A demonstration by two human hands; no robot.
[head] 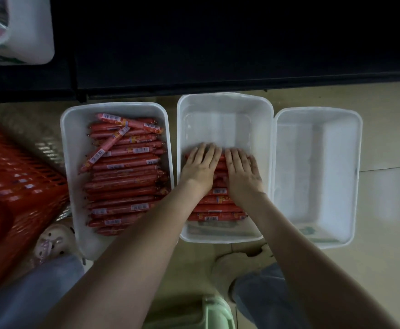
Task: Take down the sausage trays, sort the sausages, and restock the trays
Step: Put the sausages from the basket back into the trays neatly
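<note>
The likeliest mishap lay in the middle tray (218,119): the row of sausages (218,207) filled only its near end, with bare bottom beyond, so a shove from the flattened palms could have rolled the smooth casings toward the far wall and spoiled the alignment. On the floor (384,143), below the dark shelf (218,43), the red basket (16,186) sat at the left edge; whether it held packets behind its mesh was hard to tell. Three white trays lay side by side next to it. The left tray (72,162) was nearly full of stacked sausages (123,181), with a few loose sausages (104,148) lying slantwise on top near its far end, and these seemed apt to slide off if that tray were tipped in lifting. The right tray (312,162), close against the middle one, held nothing visible. The left hand (200,167) and the right hand (242,172) lay side by side, fingers straight, gripping nothing, pressing flat on the far part of the row.
</note>
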